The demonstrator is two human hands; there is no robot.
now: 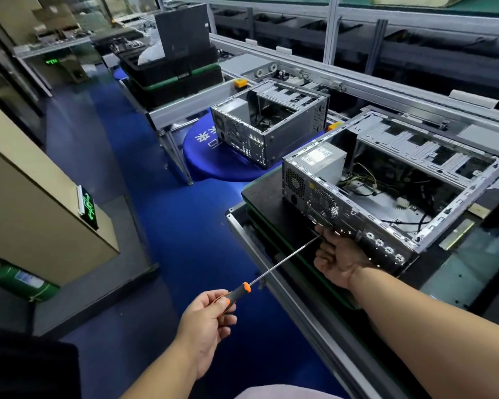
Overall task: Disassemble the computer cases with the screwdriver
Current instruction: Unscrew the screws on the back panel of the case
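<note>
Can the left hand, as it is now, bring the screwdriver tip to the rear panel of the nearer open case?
Probably yes. The left hand grips the orange-and-black-handled screwdriver, whose long shaft already ends at the nearer grey metal computer case, beside the right hand at its rear panel. Nothing lies between.

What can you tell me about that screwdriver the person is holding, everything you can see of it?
The screwdriver has a black handle with orange trim and a long, thin, bare metal shaft. The left hand grips the handle. The shaft slants up and to the right toward the rear panel of the nearest computer case. Its tip disappears at the right hand, whose fingers curl by the panel, so the tip's type cannot be seen.
</note>
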